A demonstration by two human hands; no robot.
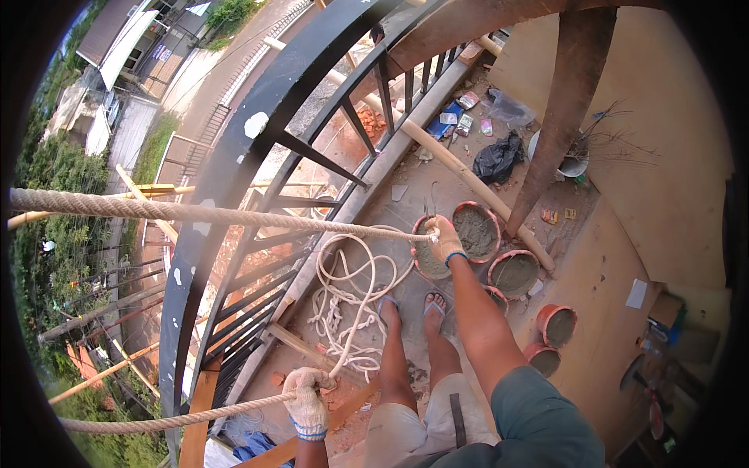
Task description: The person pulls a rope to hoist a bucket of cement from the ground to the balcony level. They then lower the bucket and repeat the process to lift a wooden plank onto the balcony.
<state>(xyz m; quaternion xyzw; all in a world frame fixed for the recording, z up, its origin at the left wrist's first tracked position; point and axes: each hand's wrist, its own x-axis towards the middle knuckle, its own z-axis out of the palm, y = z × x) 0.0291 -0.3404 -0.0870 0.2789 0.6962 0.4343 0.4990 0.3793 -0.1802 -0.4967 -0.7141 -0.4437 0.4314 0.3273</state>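
A thick twisted rope runs in from the left, across the dark railing, to my right hand. That hand wears a pale knitted glove and is closed around the rope over a bucket of wet grey mortar. Whether the rope is fastened to the bucket's handle is hard to see. At the lower left, my left hand, gloved too, is closed on another length of the rope that passes out over the railing. A loose pile of rope lies on the floor between the railing and my feet.
More mortar buckets stand to the right of my feet. The metal railing borders a drop to the street. A bamboo pole and a rusty beam cross the space. A black plastic bag and litter lie ahead.
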